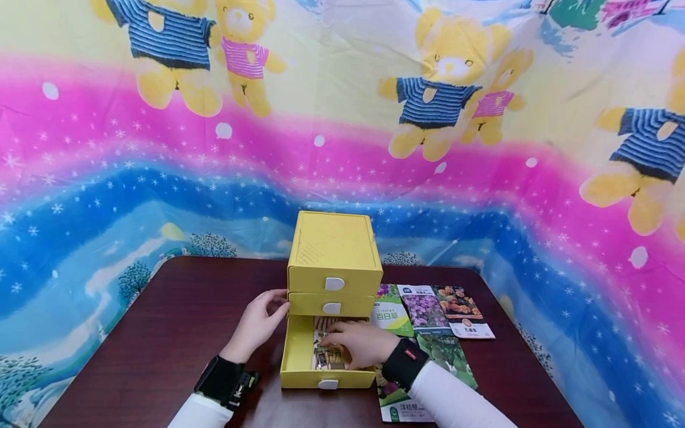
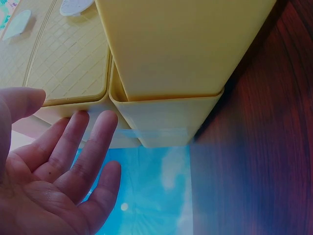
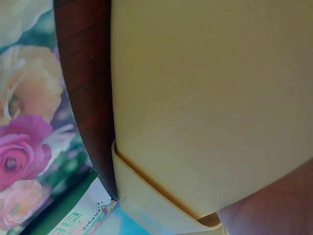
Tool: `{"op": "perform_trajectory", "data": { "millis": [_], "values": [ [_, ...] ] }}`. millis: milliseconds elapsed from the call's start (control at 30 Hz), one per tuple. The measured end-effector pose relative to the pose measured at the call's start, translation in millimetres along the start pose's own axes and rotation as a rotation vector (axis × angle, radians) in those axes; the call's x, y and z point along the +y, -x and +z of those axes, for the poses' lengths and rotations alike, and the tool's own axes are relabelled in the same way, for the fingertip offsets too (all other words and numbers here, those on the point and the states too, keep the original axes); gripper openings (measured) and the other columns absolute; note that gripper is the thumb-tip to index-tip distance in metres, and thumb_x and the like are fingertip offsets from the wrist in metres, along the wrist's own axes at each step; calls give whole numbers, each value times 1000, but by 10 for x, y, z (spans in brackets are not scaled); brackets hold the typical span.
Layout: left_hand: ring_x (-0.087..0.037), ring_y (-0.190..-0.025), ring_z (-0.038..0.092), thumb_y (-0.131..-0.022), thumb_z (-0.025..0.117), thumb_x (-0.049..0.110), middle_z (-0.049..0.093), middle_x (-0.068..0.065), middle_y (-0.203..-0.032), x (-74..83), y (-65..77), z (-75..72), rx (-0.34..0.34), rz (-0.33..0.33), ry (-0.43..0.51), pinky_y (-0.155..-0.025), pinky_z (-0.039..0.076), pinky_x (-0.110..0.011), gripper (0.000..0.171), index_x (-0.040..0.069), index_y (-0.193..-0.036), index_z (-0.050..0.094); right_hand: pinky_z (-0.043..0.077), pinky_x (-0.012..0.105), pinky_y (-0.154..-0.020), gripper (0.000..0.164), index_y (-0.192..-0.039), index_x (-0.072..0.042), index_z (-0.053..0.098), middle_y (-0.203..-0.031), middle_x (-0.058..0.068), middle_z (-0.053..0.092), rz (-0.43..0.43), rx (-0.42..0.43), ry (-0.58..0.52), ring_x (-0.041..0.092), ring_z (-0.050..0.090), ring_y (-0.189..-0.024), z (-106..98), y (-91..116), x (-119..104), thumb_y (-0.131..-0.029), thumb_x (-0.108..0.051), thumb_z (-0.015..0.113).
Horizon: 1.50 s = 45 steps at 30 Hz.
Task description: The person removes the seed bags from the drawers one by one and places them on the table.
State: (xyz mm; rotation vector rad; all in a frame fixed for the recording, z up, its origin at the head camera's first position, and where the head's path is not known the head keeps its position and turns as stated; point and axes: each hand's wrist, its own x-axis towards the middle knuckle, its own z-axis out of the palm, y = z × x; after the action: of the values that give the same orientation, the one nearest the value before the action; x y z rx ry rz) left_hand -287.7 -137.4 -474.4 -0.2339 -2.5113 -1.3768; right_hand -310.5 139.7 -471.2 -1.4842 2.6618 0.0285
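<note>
A yellow drawer unit with white tabs stands on the table. Its bottom drawer is pulled out, while the two above it are in. Inside that drawer lies a printed packet or card, partly covered. My right hand reaches in over the drawer's right wall, its fingers on the packet; whether they pinch it is hidden. At the unit's left front edge, beside the middle drawer, my left hand touches with its fingertips. The left wrist view shows its fingers spread and loosely bent against the casing.
Several flower seed packets lie on the dark wooden table, right of the unit and partly under my right forearm. A printed cloth with bears hangs behind the table.
</note>
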Motion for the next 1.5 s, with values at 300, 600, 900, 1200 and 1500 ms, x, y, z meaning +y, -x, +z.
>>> {"op": "perform_trajectory", "data": {
  "millis": [300, 600, 900, 1200, 1500],
  "values": [
    [-18, -96, 63, -100, 66, 18, 67, -5, -111, 11, 2, 2, -5, -6, 2, -82, 50, -37, 34, 8, -133, 64, 50, 18, -89, 48, -135, -29, 66, -140, -4, 60, -22, -10, -93, 6, 62, -110, -8, 16, 19, -88, -25, 77],
    [-18, -93, 62, -100, 67, 17, 67, -6, -109, 5, -12, 4, 0, -7, 7, -79, 50, -35, 33, 8, -132, 65, 50, 17, -86, 37, -129, -26, 70, -127, -10, 68, -14, 40, -152, 1, 62, -108, 6, 25, 41, -94, -19, 63],
    [-17, -89, 61, -99, 67, 16, 68, -7, -108, 6, -17, 4, 8, -7, 26, -76, 49, -32, 33, 7, -130, 66, 44, 8, -67, 27, -118, -25, 75, -113, -11, 73, -63, 226, -59, -6, 61, -81, -54, 71, -39, -97, -16, 62],
    [-17, -88, 61, -99, 67, 15, 67, -8, -110, -1, -16, 11, 4, -13, 32, -75, 49, -31, 32, 7, -130, 66, 41, 8, -62, 22, -115, -19, 75, -103, -7, 74, -118, 402, -32, -3, 60, -73, -197, 179, -88, -96, -10, 67],
    [-16, -85, 59, -99, 67, 16, 68, -7, -108, 5, -15, 9, 4, -3, 29, -74, 49, -31, 32, 7, -130, 66, 47, 13, -72, 27, -121, -21, 71, -107, -10, 71, -138, 535, 44, 0, 64, -83, -327, 329, -82, -97, -8, 67]
  ]
}}
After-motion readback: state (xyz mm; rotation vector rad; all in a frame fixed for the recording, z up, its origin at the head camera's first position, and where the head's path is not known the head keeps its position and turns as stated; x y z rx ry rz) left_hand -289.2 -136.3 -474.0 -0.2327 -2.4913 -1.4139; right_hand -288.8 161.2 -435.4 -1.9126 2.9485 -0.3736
